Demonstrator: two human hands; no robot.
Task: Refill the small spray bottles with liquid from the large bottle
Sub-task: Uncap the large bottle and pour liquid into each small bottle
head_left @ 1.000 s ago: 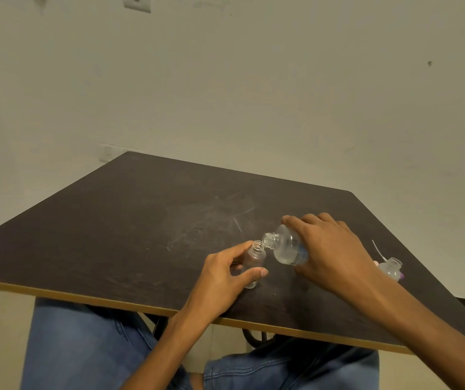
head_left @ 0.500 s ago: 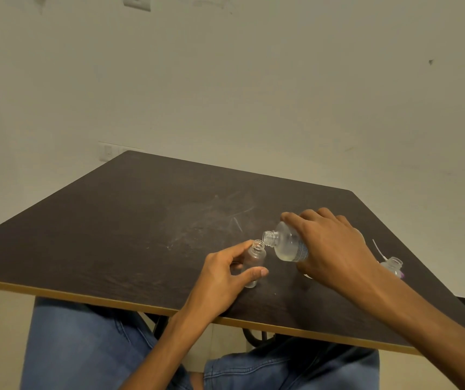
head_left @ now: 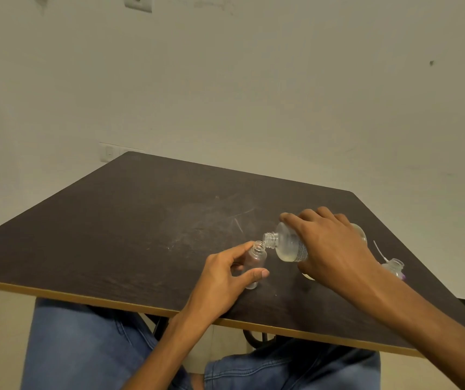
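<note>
Left hand (head_left: 220,280) curled round small spray bottle (head_left: 254,263), thumb and fingers pinching its body, base on the table (head_left: 113,235) near the front edge. Standing nearly upright, long axis tipped slightly toward 1 o'clock, open mouth up. Right hand (head_left: 329,249) clamped over large bottle (head_left: 289,246), held just at 2 o'clock from the small one. Lying close to horizontal, long axis running 3 to 9 o'clock, neck pointing at 9, mouth just beside the small rim (touching or not, cannot tell). Liquid pooled low in the shoulder; probably needs more tilt. Second small bottle (head_left: 393,267) waiting uncapped at 3 o'clock.
</note>
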